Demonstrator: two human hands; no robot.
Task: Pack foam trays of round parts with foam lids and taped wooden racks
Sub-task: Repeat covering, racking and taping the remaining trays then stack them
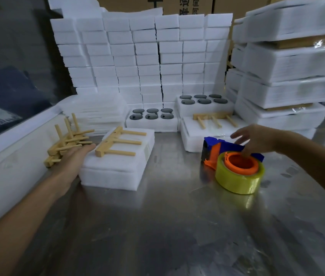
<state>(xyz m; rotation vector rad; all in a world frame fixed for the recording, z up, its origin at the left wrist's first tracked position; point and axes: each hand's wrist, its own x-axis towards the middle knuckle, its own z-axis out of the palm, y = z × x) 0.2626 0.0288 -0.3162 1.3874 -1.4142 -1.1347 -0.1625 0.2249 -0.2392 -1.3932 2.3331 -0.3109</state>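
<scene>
near foam pack (118,166) is our landmark: closed white block, foam lid on top, sitting on the steel table (157,226) left of centre. wooden rack (116,142) lies flat on its lid, bar toward the left edge, three pegs pointing right and away. we see no tape over it, so we judge this pack is next for taping.

our left hand (76,158) lies against the pack's left edge, fingers straight and relaxed, gripping nothing. fingertips (90,146) are just beside the rack's bar end; touching or not, we can't tell. we read it as steadying the pack so it stays put while tape goes on.

left of the pack, behind that hand: loose heap of spare racks (66,140), apparently kept within reach for later packs.

right of the pack, well apart: tape dispenser (235,156), blue body, orange hub, yellow roll (239,176), lying on its side. our right hand (257,140) hovers over the blue handle, fingers spread and partly bent, one finger dipping toward the hub. not closed round anything; contact unclear. likely reaching to pick it up.

behind the pack: two open trays (151,121) (203,107) each showing six dark round parts, no lids yet. right of those, another lidded pack (207,136) with a rack (213,118) that looks glossy, possibly taped.

further back: wall of stacked foam blocks (147,56); finished packs stacked far right (289,76).

risk: one-handed pull could drag the light foam.
</scene>
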